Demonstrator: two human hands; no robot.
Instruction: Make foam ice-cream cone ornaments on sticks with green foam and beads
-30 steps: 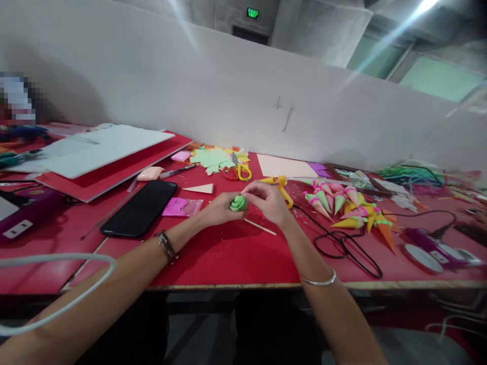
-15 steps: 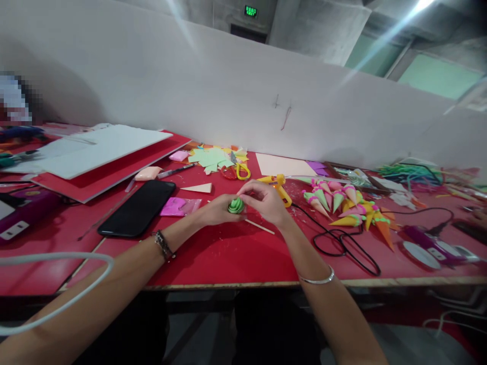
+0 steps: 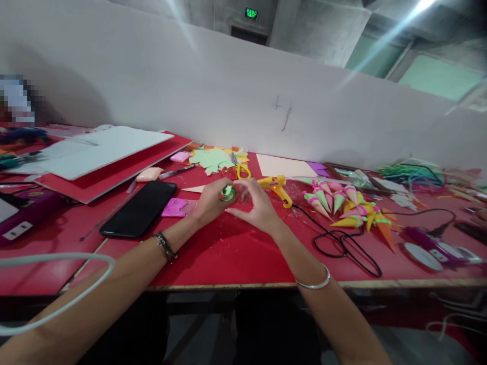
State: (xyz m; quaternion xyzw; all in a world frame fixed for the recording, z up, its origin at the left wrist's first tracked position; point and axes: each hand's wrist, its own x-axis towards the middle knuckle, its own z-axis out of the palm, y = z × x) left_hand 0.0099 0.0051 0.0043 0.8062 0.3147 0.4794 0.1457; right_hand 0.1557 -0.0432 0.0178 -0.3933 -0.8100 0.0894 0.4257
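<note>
My left hand [image 3: 208,203], with a dark bracelet at its wrist, is closed around a green swirled rosette [image 3: 227,191]. The coiled face of the rosette is turned up and its lower part is hidden by my fingers. Just to the right, my right hand [image 3: 261,207] is curved with thumb and fingers apart, and I see nothing held in it. Its fingertips are close to the rosette; whether they touch it I cannot tell. Behind the right hand lies a yellow glue gun [image 3: 280,191] with a black cord. A pale paper triangle [image 3: 193,189] is partly covered by my left hand.
A black phone [image 3: 139,209] and a pink packet [image 3: 174,207] lie left. Yellow-handled scissors [image 3: 242,172] rest by green paper scraps [image 3: 213,159]. Several small colored cones [image 3: 335,195] are piled right. White boards [image 3: 106,147] lean at back left; a power strip [image 3: 429,243] sits right.
Both hands have shifted slightly, the left one up and leftward with the rosette. My right fingers have opened from a pinch over it. A thin stick below the hands is out of sight now.
</note>
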